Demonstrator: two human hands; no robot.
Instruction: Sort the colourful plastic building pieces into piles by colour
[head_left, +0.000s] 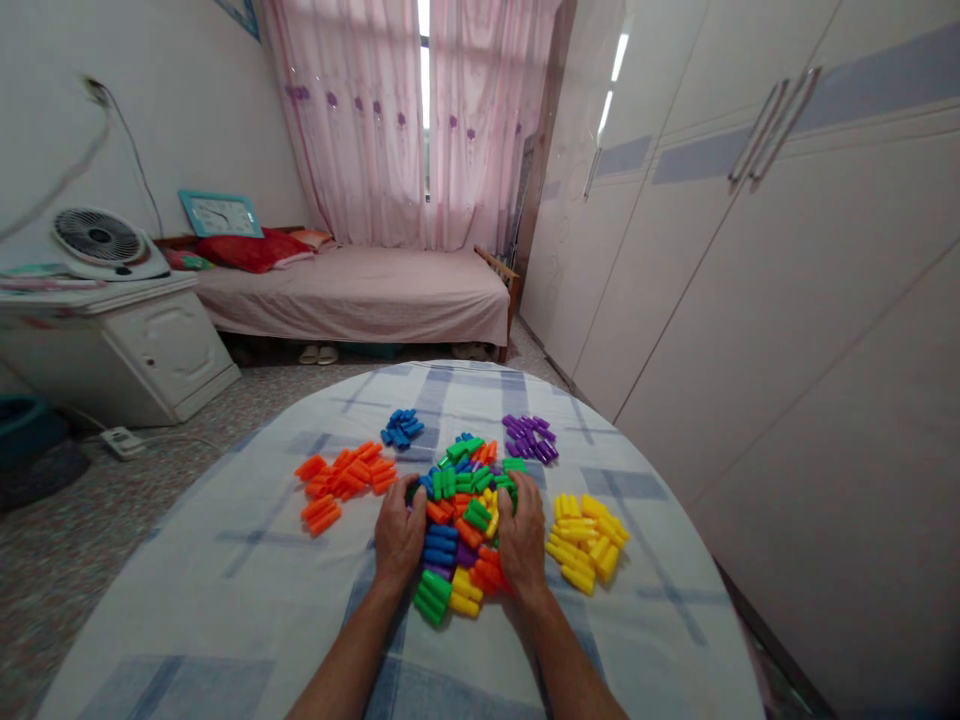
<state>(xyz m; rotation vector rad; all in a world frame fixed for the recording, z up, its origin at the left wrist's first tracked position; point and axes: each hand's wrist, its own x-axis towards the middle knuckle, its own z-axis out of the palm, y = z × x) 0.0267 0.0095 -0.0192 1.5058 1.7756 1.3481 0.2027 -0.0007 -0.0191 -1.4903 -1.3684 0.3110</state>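
Note:
A mixed pile of plastic building pieces (461, 507) in green, blue, orange, yellow and purple lies on the round table. The pieces look like short joined tubes. My left hand (400, 527) rests against the pile's left side, thumb and fingers apart, beside some blue pieces (440, 545). On the opposite side, my right hand (523, 527) curves round the edge near green and orange pieces. Both hands cup the pile, and some fingertips are hidden among the pieces. Neither hand visibly lifts a piece.
Sorted piles surround the mixed one: orange pieces (349, 475), blue pieces (402, 428), purple pieces (530, 438) and yellow pieces (587, 540). A checked cloth (247, 600) covers the table. Beyond are a bed (375, 290), a cabinet with a fan (101, 240), and a tall wardrobe (750, 330) close on the right.

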